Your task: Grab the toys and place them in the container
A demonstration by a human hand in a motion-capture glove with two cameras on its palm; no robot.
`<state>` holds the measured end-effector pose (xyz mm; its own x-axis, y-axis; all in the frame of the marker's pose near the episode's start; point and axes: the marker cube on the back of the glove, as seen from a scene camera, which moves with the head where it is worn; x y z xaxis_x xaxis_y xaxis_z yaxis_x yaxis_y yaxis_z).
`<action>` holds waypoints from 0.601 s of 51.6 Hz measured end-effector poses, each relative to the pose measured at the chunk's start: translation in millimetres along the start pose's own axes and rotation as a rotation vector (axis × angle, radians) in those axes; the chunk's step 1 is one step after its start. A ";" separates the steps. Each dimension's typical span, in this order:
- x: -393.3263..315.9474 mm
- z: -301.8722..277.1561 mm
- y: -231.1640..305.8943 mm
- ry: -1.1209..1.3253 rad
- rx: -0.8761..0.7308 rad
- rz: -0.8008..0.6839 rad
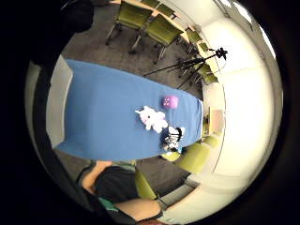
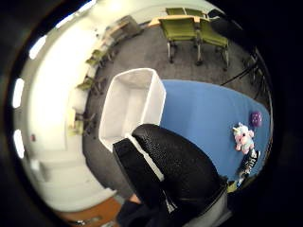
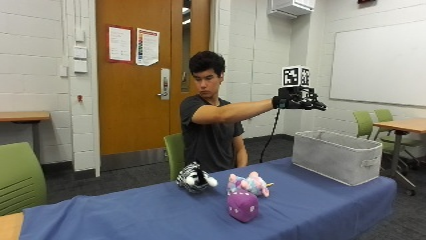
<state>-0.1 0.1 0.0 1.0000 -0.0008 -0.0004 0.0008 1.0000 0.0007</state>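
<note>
Purple plush cube (image 3: 242, 205) sits nearest on blue table (image 3: 120, 215), beside unicorn (image 3: 248, 183) and zebra (image 3: 194, 178), all well below and away from raised right hand (image 3: 297, 101). Fingers relaxed, holding nothing, above grey container (image 3: 336, 155).

Open blue table (image 3: 133, 212) between the toys (image 3: 241, 192) and container (image 3: 336, 155), apparently unobstructed.

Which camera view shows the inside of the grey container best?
The thumb side palm view: it looks down into the container and shows its open inside, with no toy visible there. The outside view shows only its grey outer walls on the blue table. The little finger side palm view shows only part of it at the table's end.
</note>
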 end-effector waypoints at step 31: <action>74.3 11.0 22.5 0.021 0.011 0.010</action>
<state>74.2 22.5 11.0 0.9997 0.0094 -0.0217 -0.0092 0.9999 0.0118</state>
